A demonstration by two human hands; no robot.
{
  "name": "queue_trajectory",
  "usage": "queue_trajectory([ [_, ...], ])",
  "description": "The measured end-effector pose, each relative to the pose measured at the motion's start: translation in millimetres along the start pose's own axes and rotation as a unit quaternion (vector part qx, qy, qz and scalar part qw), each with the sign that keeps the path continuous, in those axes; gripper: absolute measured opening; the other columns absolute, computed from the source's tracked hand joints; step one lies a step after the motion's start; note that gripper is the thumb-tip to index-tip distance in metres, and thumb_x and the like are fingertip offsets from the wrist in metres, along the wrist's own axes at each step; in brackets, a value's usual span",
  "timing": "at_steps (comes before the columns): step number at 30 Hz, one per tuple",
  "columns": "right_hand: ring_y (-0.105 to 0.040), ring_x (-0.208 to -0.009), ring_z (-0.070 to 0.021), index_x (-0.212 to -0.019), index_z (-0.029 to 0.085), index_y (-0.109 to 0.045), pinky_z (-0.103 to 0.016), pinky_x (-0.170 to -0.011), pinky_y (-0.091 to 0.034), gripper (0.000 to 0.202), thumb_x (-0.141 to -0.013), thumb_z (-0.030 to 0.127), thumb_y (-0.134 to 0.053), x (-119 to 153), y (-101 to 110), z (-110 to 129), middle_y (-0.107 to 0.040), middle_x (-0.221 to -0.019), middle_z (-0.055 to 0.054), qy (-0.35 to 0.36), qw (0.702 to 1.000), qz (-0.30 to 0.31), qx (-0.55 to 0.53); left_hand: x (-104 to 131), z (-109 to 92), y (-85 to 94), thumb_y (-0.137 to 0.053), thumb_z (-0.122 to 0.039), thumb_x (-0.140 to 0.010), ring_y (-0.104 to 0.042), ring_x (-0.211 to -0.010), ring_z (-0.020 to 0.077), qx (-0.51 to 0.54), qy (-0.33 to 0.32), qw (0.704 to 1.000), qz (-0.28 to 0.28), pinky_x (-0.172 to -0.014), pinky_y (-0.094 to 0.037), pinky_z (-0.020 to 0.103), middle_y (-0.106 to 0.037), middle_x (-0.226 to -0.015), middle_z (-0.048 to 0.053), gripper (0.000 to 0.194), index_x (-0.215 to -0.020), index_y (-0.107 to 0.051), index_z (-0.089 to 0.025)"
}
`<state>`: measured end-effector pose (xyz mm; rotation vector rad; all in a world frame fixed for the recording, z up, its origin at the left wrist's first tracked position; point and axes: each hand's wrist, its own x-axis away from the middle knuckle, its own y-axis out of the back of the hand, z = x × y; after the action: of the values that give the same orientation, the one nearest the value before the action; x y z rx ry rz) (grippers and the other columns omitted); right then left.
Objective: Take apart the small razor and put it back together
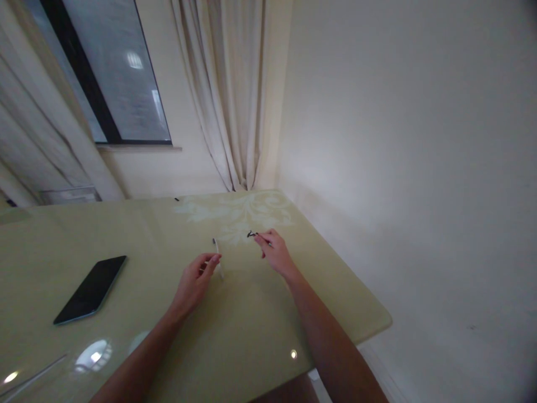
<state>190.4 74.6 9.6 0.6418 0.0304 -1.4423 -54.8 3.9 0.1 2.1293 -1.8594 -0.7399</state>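
Note:
My left hand (197, 280) is closed in a pinch over the table, its thumb and fingertips on a thin white stick with a dark tip (216, 245). The stick stands roughly upright; its exact kind is too small to tell. To the right and slightly farther off, my right hand (272, 249) pinches a small, dark, thin, looped piece (251, 234) that sticks out leftward from the fingertips. What that piece is I cannot make out. The two held things are apart from each other.
The pale green glossy table (251, 330) ends at a wall on the right. A black-screened tablet (90, 291) lies to the left, and a thin rod (36, 376) at the lower left. Near the far edge is a tiny dark piece (177, 199). Curtains (230, 95) hang behind.

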Motion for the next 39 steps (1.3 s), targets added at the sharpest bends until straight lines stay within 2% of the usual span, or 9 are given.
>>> queue_trajectory([
  [2,-0.052,-0.063,-0.0157,-0.074,0.017,-0.075,-0.027,-0.063,-0.041,0.044,-0.099,0.047,-0.055,-8.1,23.9,-18.4,-0.054,-0.070,-0.001,-0.061,0.993,-0.064,0.080,0.0,5.7,-4.9,-0.046,-0.064,-0.093,-0.063,-0.076,0.0247,-0.139,-0.006,0.990,-0.021,-0.072,-0.048,0.037,-0.072,-0.086,0.011,0.050,-0.090,-0.066,-0.018],
  [5,-0.059,-0.071,-0.0192,-0.083,0.016,-0.079,-0.028,-0.065,-0.037,0.033,-0.097,0.039,-0.059,-13.1,50.3,-40.2,-0.065,-0.072,-0.005,-0.146,0.960,-0.125,0.202,-0.4,11.3,-11.6,-0.048,-0.061,-0.093,-0.063,-0.080,0.0275,-0.302,-0.024,0.953,-0.001,-0.075,-0.044,0.038,-0.069,-0.085,0.011,0.044,-0.082,-0.060,-0.020],
  [9,-0.067,-0.086,-0.0220,-0.099,0.017,-0.081,-0.028,-0.068,-0.039,0.032,-0.100,0.035,-0.055,-11.6,54.6,-49.2,-0.076,-0.096,-0.012,-0.217,0.933,-0.096,0.270,-1.4,14.2,-12.0,-0.043,-0.040,-0.096,-0.064,-0.084,0.0266,-0.390,-0.045,0.919,0.036,-0.077,-0.041,0.037,-0.068,-0.087,0.010,0.028,-0.082,-0.058,-0.020],
  [17,-0.070,-0.093,-0.0235,-0.103,0.018,-0.080,-0.028,-0.073,-0.042,0.031,-0.103,0.037,-0.055,-7.5,42.8,-41.1,-0.077,-0.104,-0.014,-0.225,0.916,-0.091,0.321,0.5,13.1,-6.5,-0.039,-0.038,-0.098,-0.062,-0.075,0.0236,-0.416,-0.034,0.908,0.045,-0.069,-0.035,0.033,-0.066,-0.078,0.007,0.033,-0.071,-0.051,-0.023],
  [26,-0.066,-0.088,-0.0218,-0.096,0.015,-0.078,-0.028,-0.072,-0.042,0.031,-0.102,0.036,-0.056,-10.1,36.6,-43.1,-0.073,-0.100,-0.015,-0.193,0.911,-0.107,0.348,2.5,18.4,-4.9,-0.041,-0.040,-0.097,-0.051,-0.061,0.0179,-0.298,-0.027,0.954,-0.002,-0.062,-0.030,0.030,-0.059,-0.067,0.002,0.034,-0.068,-0.046,-0.023],
  [30,-0.063,-0.082,-0.0196,-0.085,0.016,-0.075,-0.028,-0.073,-0.042,0.045,-0.105,0.044,-0.046,-12.0,26.9,-31.2,-0.069,-0.086,-0.011,-0.118,0.953,-0.159,0.228,0.0,-8.0,-22.7,-0.040,-0.048,-0.097,-0.047,-0.058,0.0164,-0.177,-0.070,0.982,-0.015,-0.060,-0.032,0.028,-0.051,-0.061,-0.001,0.039,-0.067,-0.042,-0.024],
  [33,-0.058,-0.067,-0.0152,-0.080,0.016,-0.074,-0.026,-0.066,-0.043,0.060,-0.103,0.061,-0.041,-12.8,15.7,-20.9,-0.064,-0.071,-0.004,-0.058,0.994,-0.090,-0.005,-11.1,-39.9,-52.8,-0.041,-0.048,-0.099,-0.050,-0.063,0.0168,-0.136,-0.120,0.983,0.014,-0.062,-0.035,0.029,-0.053,-0.065,-0.001,0.039,-0.069,-0.045,-0.023],
  [36,-0.051,-0.057,-0.0125,-0.082,0.016,-0.072,-0.025,-0.057,-0.040,0.059,-0.091,0.071,-0.054,-14.0,11.0,-17.3,-0.060,-0.067,-0.001,-0.060,0.983,-0.048,-0.170,-29.9,-62.9,-88.1,-0.040,-0.047,-0.101,-0.056,-0.071,0.0188,-0.109,-0.168,0.979,0.049,-0.069,-0.040,0.030,-0.060,-0.073,0.002,0.039,-0.075,-0.054,-0.022],
  [39,-0.048,-0.054,-0.0124,-0.072,0.018,-0.063,-0.025,-0.052,-0.039,0.059,-0.087,0.074,-0.056,-16.7,17.0,-21.8,-0.053,-0.061,0.001,-0.094,0.956,-0.169,-0.220,-50.6,-66.6,-118.6,-0.027,-0.043,-0.105,-0.062,-0.079,0.0218,-0.092,-0.124,0.987,0.048,-0.076,-0.045,0.034,-0.066,-0.081,0.007,0.049,-0.086,-0.065,-0.019],
])
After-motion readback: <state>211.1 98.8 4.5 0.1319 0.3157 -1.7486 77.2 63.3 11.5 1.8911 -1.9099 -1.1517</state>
